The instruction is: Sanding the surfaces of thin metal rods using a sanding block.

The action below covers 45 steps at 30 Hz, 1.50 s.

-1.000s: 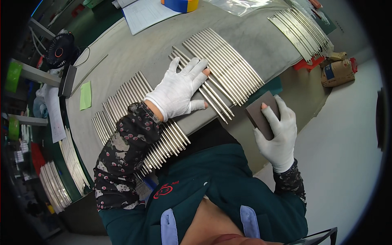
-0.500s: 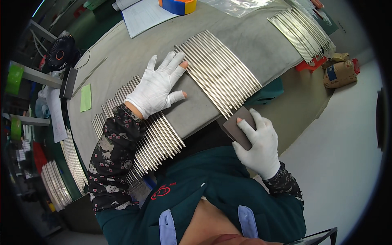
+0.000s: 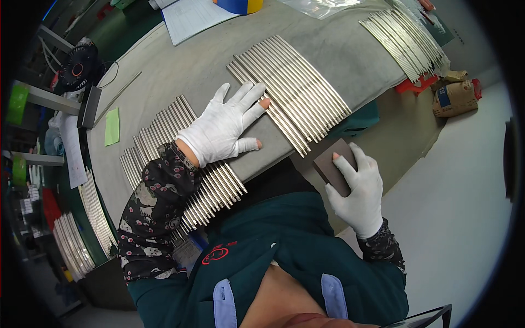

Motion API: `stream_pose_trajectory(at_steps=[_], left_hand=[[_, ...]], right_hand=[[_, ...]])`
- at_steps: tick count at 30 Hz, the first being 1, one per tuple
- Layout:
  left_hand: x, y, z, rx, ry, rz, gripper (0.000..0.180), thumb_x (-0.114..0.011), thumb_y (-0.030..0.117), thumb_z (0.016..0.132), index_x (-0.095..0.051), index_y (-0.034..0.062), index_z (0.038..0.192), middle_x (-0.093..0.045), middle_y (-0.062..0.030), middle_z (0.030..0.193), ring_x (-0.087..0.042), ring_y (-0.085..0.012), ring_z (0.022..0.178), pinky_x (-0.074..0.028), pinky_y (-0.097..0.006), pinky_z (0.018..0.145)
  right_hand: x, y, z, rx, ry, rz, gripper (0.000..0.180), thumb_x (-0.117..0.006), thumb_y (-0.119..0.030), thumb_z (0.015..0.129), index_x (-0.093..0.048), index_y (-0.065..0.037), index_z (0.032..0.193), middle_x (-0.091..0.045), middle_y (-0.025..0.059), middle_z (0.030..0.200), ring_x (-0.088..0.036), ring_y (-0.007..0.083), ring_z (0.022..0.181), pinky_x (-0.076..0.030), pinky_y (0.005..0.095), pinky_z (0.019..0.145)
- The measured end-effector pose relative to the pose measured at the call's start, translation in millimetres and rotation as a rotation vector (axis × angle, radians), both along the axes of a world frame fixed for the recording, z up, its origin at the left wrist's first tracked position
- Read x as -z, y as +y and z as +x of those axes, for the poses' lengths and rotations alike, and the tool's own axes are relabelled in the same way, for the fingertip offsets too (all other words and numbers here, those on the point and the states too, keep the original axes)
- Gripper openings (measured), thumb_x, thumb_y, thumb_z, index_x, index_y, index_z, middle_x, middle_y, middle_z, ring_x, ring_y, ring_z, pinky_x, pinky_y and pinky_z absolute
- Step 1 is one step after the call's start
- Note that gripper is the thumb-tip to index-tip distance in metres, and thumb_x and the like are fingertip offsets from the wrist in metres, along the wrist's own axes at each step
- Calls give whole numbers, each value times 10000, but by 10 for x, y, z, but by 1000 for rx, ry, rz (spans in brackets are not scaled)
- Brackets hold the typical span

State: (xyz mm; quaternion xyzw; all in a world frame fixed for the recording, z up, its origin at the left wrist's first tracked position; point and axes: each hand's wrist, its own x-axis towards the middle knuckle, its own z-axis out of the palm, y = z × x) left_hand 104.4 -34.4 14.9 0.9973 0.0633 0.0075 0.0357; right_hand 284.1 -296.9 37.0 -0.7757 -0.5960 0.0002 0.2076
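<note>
My left hand [image 3: 225, 124], in a white glove with the thumb and one fingertip bare, lies palm down with its fingers spread. Its fingertips touch the leftmost rods of a row of thin silvery metal rods [image 3: 298, 82] laid side by side on the grey table. Under my left wrist and forearm runs another row of metal rods [image 3: 223, 183], partly hidden by the sleeve. My right hand [image 3: 358, 194], gloved likewise, grips a dark grey-brown sanding block [image 3: 332, 161]. The block is in front of the table edge, apart from the rod ends.
A third bundle of rods [image 3: 404, 46] lies at the far right, near a paper sack [image 3: 455, 99]. At the back are papers [image 3: 197, 19] and a blue-and-yellow roll [image 3: 240, 5]. A green note [image 3: 112, 127] and a small black fan [image 3: 79, 68] are at left.
My right hand has drawn the block rightward, away from the rod ends. My left hand has slid right and slightly nearer; the leftmost rods beneath its fingertips have shifted a little.
</note>
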Motion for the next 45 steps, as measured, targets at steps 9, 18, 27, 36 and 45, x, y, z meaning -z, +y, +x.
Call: stream_pose_trajectory(at_steps=[9, 18, 27, 36, 45], left_hand=[[6, -3, -118, -13, 30, -22, 860, -363, 691, 907, -133, 168, 1550, -162, -213, 1575, -223, -416, 1430, -173, -596, 1140], [-61, -24, -148, -21, 9, -58, 879, -442, 661, 893, -102, 194, 1556, -150, -220, 1577, -222, -414, 1433, -168, -595, 1142], [-119, -126, 39, -65, 84, -77, 872, -572, 537, 868, -222, 55, 1505, -204, -235, 1553, -230, -399, 1434, -206, -588, 1136], [-149, 377, 301, -279, -61, -39, 977, -680, 525, 796, -235, 6, 1494, -233, -250, 1540, -210, -399, 1442, -144, -531, 1177], [43, 639, 266, -326, -82, -201, 1117, -746, 542, 725, -115, 127, 1548, -260, -211, 1550, -199, -339, 1460, -98, -516, 1193]], right_hand=[[-5, 32, -7, -10, -24, 133, 606, -791, -163, 613, -613, -109, 1190, -496, 251, 1305, -536, 392, 1083, -472, 452, 890], [-69, 353, -87, -144, -98, 130, 592, -797, -219, 615, -615, -134, 1172, -474, 236, 1300, -536, 358, 1055, -483, 432, 789], [-116, 485, 66, -136, -90, 217, 607, -789, -163, 591, -605, -108, 1166, -472, 260, 1298, -543, 384, 1036, -479, 451, 835], [9, 322, 506, 77, -150, 275, 650, -777, -94, 614, -589, -109, 1237, -472, 242, 1347, -501, 369, 1134, -446, 440, 944], [136, 247, 576, 115, -105, 251, 643, -776, -111, 623, -576, -128, 1234, -473, 230, 1340, -520, 381, 1076, -468, 449, 896]])
